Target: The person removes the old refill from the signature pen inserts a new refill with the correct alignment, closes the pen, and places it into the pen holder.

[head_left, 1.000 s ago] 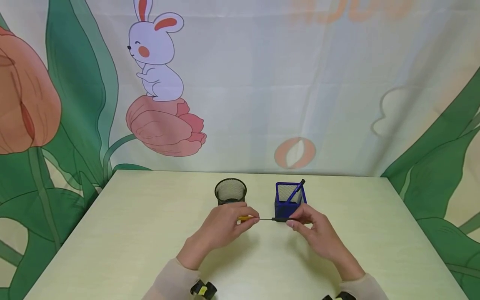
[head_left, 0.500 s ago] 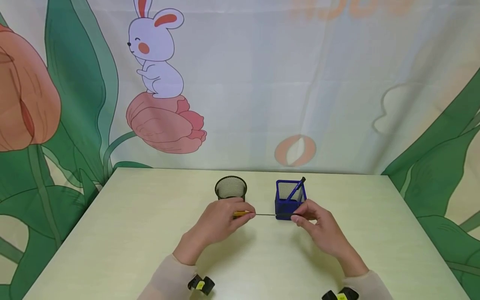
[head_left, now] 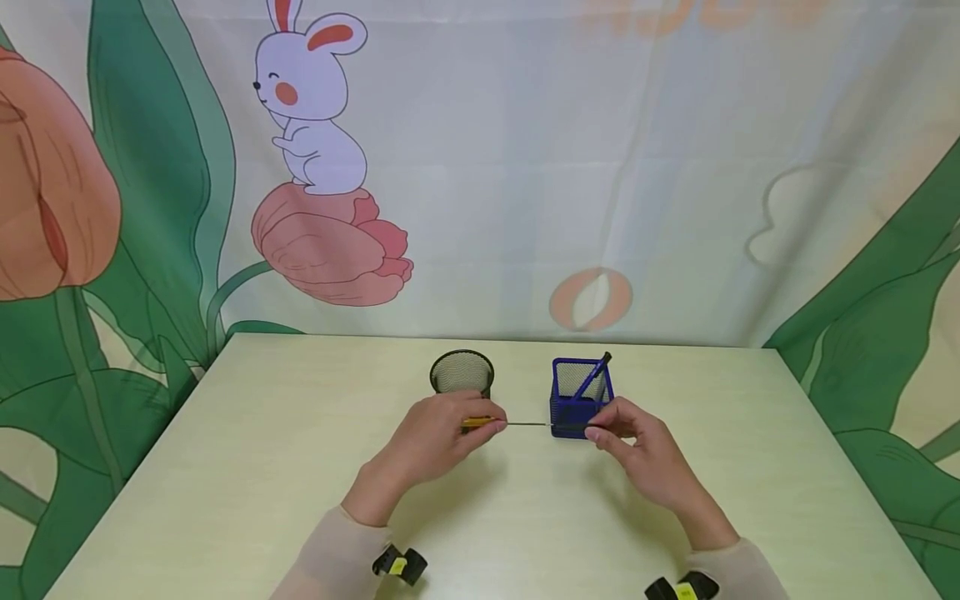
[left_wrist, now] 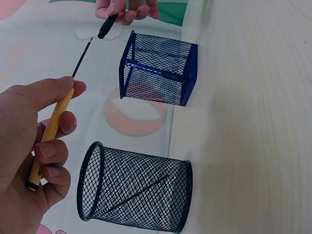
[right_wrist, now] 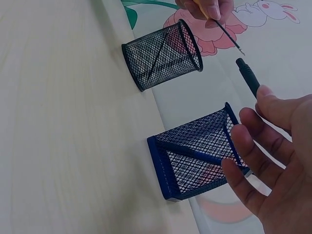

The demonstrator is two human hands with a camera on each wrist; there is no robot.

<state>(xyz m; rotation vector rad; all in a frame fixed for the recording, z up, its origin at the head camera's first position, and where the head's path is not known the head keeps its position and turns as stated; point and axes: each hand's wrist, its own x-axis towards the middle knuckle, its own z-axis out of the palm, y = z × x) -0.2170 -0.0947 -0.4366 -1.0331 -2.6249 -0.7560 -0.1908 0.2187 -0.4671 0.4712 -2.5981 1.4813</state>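
My left hand [head_left: 438,437] grips the yellow pen barrel [left_wrist: 52,127], from whose end a thin dark refill [left_wrist: 82,57] sticks out bare. Between thumb and forefinger, my right hand [head_left: 637,450] pinches a black tube-like pen section [right_wrist: 247,77]. Both wrist views show a small gap between the refill's tip and the black section's ribbed end. The two parts point toward each other, held above the table and in front of the pen holders. The right hand's other fingers are spread away from the black section.
A round black mesh pen holder [head_left: 462,373] stands behind my left hand, with a thin dark stick [left_wrist: 139,193] leaning inside. Behind my right hand is a square blue mesh holder [head_left: 564,415] with a blue pen [head_left: 591,382] in it. A printed curtain [head_left: 487,208] hangs behind the table.
Both hands have drawn slightly apart, left hand leftward and right hand rightward. More of the bare refill shows between the yellow barrel and the black section. The holders stay in place.
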